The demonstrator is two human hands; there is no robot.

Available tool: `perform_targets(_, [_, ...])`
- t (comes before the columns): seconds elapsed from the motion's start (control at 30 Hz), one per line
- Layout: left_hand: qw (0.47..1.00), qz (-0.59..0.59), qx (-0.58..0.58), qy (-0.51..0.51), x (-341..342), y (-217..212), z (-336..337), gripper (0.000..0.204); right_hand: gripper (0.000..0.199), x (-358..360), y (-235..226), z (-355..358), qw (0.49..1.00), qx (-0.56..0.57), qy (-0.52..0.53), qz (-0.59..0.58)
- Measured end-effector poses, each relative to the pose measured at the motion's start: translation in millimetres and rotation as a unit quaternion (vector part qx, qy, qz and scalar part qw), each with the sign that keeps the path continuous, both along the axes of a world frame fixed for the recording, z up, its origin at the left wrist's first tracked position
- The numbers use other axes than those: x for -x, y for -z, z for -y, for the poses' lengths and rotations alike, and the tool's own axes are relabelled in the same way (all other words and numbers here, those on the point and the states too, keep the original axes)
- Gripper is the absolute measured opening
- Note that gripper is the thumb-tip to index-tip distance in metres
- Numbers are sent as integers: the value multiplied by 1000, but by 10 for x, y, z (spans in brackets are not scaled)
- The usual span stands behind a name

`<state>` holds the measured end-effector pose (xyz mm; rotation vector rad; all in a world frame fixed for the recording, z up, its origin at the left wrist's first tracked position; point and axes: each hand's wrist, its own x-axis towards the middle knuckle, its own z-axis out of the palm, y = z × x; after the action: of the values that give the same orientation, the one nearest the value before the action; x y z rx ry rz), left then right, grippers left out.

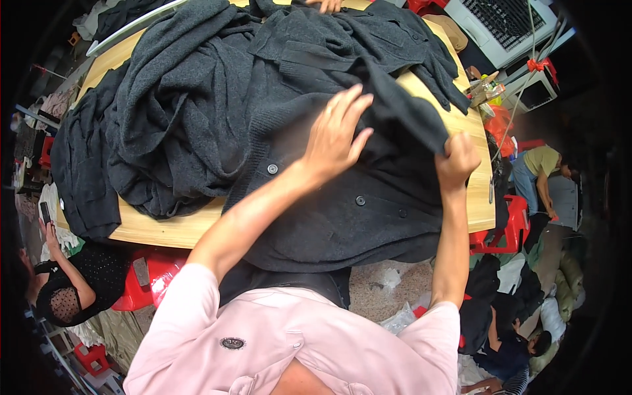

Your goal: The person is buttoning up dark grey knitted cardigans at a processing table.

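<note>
A dark grey buttoned cardigan (368,210) lies spread at the near edge of the wooden table (171,230), its hem hanging over the edge. My left hand (334,137) rests flat on it, fingers spread, above the button row. My right hand (457,161) is closed on a fold of the same cardigan at its right side, lifting the dark cloth. Behind it, more dark grey knitwear (197,99) is heaped over most of the tabletop.
Another person's fingers (324,5) touch the pile at the far edge. A person in black (69,289) sits low at the left holding a phone. Red plastic stools (507,230) and more people sit at the right, with a white appliance (500,23) behind.
</note>
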<state>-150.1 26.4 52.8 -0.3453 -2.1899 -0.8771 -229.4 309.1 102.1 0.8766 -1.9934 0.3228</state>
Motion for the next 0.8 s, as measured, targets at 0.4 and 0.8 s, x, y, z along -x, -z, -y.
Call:
perform_targets(0.4, [976, 85, 155, 127, 392, 237, -20, 58, 9, -763, 370, -329, 962, 163, 61, 211])
perform_targets(0.8, [979, -98, 169, -64, 513, -297, 386, 37, 24, -678, 188, -832, 971, 161, 161, 78])
